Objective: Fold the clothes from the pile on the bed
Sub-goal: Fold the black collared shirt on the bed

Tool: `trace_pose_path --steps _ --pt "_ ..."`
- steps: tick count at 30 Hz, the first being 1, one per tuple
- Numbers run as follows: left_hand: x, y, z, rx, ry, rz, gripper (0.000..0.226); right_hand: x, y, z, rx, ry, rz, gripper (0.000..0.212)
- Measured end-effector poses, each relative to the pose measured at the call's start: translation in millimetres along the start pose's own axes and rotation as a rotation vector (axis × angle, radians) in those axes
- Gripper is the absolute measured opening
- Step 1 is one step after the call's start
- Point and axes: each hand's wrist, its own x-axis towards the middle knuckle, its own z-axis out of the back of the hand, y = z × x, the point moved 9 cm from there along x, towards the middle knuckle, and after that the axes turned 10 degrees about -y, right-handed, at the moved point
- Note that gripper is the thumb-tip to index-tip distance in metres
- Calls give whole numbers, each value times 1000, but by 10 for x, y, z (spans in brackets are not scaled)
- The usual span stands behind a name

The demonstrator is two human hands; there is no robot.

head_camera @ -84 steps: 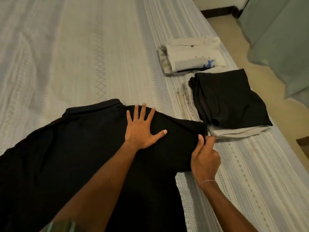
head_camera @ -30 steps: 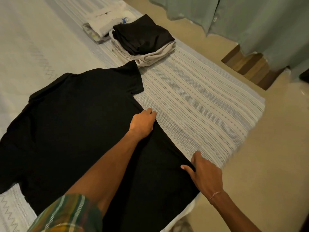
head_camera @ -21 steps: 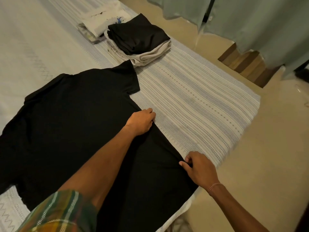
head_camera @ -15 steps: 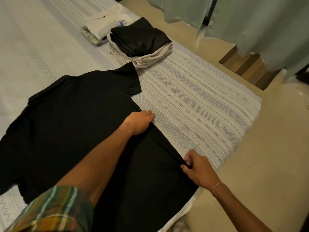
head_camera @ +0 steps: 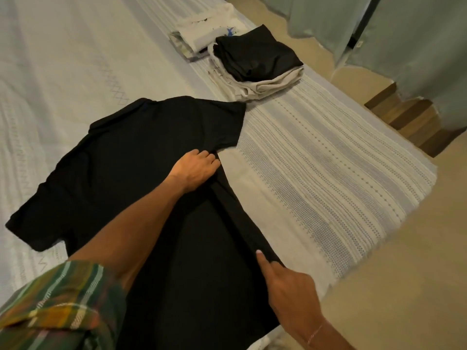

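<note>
A black collared shirt [head_camera: 141, 157] is spread flat on the bed [head_camera: 316, 160]. Soft, light and limp, it is best taken along its side seam. That edge is pinched by the left hand [head_camera: 195, 170] near the armpit and by the right hand [head_camera: 288, 286] near the hem.

Shirt [head_camera: 126, 173] spread on the bed [head_camera: 316, 173].
Two folded stacks lie beyond it to the right, the nearer stack [head_camera: 257, 64] just before the farther stack [head_camera: 202, 36].
</note>
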Motion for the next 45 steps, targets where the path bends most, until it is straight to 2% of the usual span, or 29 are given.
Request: trace_pose_path --steps 3,4,8,12,19,22,24,26,27,28,29,30,32,34,36,40,42,45 --pt "-321 104 -120 70 64 103 37 -35 409 -232 -1 102 42 100" --pt "-420 128 -162 71 83 147 37 -59 550 -285 -9 191 81 102" --pt "-753 141 -280 52 131 287 29 -196 759 -469 54 403 137 86" --pt "-990 174 -362 62 149 388 32 -220 838 -482 142 427 107 88" --pt "-1265 116 -460 -67 156 471 72 -424 1025 -746 343 556 -61 93" --pt "-1303 78 -454 -111 116 491 69 -469 1039 -839 425 636 -87 96" --pt "-1340 73 -416 -155 71 545 55 -404 1054 -844 596 646 -81 86" --pt "-1392 64 -359 -274 0 687 43 -270 1040 -701 816 506 -101 57" --pt "-1443 56 -343 -372 -45 803 40 -205 991 -598 799 353 -64 41" --pt "-1510 39 -345 -489 -76 934 39 -165 949 -503 652 186 8 35" --pt "-1589 6 -374 -610 -88 1060 39 -178 930 -453 459 77 78 40" --pt "-1644 -48 -407 -706 -80 1158 40 -238 940 -448 297 52 116 49" --pt "-1736 -129 -477 -813 -26 1288 41 -377 986 -575 157 212 121 52" --pt "-1842 -166 -556 -904 29 1403 40 -490 1000 -680 211 341 115 34" --pt "-1939 -201 -654 -997 84 1496 34 -491 1021 -655 297 337 103 21" --pt "-2097 -278 -791 -1265 113 1632 17 -513 1069 -644 423 406 19 13" --pt "-2145 -303 -805 -1358 95 1667 15 -513 1058 -725 504 487 -30 13" --pt "-2176 -347 -816 -1410 72 1671 14 -380 1061 -796 556 592 4 26"
